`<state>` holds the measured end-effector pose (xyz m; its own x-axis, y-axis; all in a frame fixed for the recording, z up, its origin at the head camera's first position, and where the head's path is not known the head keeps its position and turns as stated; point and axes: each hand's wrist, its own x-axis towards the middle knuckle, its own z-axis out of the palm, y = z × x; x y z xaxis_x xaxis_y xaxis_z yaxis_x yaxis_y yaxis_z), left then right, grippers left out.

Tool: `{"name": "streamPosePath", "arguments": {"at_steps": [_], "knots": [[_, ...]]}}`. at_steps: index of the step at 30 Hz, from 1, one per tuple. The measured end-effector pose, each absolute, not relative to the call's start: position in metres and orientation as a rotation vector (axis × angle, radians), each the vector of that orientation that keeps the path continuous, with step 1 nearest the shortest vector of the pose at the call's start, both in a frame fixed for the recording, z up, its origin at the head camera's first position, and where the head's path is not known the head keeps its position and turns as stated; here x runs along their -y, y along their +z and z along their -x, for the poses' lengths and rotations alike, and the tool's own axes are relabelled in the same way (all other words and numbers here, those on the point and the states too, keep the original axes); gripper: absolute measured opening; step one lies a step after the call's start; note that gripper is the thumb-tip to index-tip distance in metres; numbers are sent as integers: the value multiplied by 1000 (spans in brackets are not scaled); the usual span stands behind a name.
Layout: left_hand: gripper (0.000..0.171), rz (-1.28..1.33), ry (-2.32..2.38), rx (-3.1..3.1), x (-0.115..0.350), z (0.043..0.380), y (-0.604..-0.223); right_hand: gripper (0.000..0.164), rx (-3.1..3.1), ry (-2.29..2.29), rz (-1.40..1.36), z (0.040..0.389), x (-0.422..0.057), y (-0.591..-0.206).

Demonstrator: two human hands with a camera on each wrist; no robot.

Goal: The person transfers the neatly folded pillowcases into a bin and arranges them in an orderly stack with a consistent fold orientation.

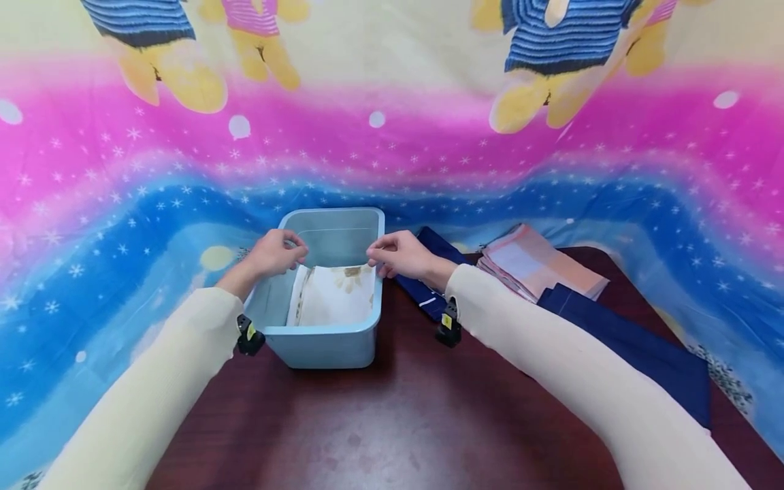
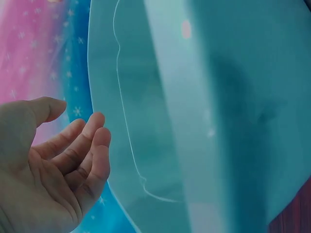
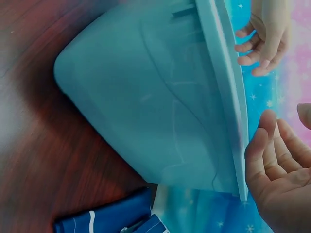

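Note:
A folded white cloth with a brown flower print [image 1: 335, 299] lies inside the light blue plastic bin [image 1: 333, 331]. My left hand [image 1: 277, 253] hovers over the bin's left side, its fingers loosely bent and the thumb apart in the left wrist view, with nothing between them. At the bin's right rim is my right hand [image 1: 405, 254], also holding nothing; its fingers [image 3: 262, 148] curve softly beside the rim in the right wrist view. Whether these fingers touch the rim, I cannot tell. The cloth is hidden from both wrist views by the bin's walls.
Right of the bin lies a dark blue folded cloth [image 1: 422, 299] with white marks. Beyond it are a peach and white checked cloth stack [image 1: 539, 262] and another navy cloth [image 1: 631, 350]. A printed curtain [image 1: 392, 156] surrounds the dark brown table [image 1: 343, 422].

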<state>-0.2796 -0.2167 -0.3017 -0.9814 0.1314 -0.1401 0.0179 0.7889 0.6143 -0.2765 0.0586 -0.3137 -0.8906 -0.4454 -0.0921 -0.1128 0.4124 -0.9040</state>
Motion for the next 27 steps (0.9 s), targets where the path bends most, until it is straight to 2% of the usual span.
{"name": "streamPosePath", "arguments": {"at_steps": [10, 27], "knots": [[31, -233, 1006, -2824, 201, 263, -309, 31, -2387, -1457, 615, 262, -83, -319], [26, -403, 1013, -2821, 168, 238, -313, 29, -2421, -1475, 581, 249, -122, -334]]}}
